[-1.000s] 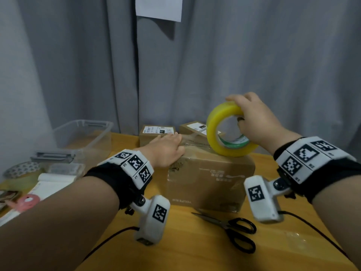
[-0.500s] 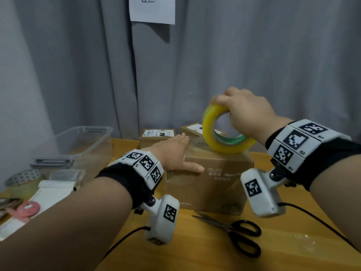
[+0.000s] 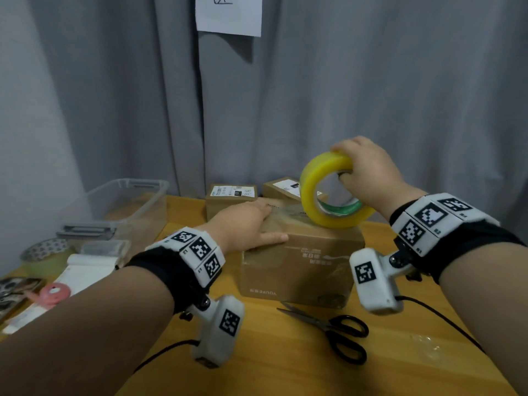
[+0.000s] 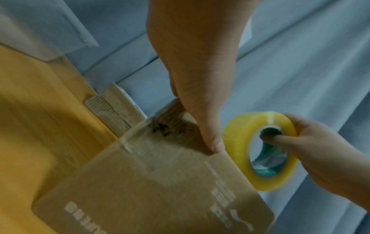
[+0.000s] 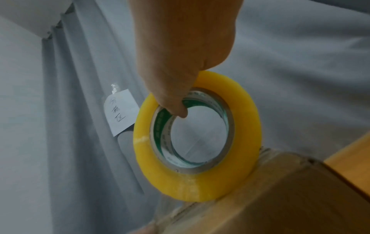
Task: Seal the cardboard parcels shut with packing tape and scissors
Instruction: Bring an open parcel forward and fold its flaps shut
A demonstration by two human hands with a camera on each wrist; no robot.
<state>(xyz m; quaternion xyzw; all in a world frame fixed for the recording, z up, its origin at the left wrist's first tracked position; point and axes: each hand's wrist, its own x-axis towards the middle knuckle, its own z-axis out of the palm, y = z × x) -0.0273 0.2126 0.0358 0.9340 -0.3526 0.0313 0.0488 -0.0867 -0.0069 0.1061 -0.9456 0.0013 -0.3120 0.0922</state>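
Cardboard parcel [image 3: 300, 261] standing mid-table [image 3: 285, 367], clear tape across its top. Left hand [image 3: 243, 224] flat on parcel's left top edge, fingers straight, thumb along the near rim. Right hand [image 3: 368, 175] grasping yellow tape roll [image 3: 325, 192], thumb hooked through the core; roll upright, lower rim touching parcel's right top edge. Scissors [image 3: 334, 330] lying just in front of parcel, blades parted. Two smaller parcels [image 3: 231, 198] behind, against curtain [image 3: 371, 95]. Plastic bin [image 3: 128, 201] far left. Bare tabletop showing at front right
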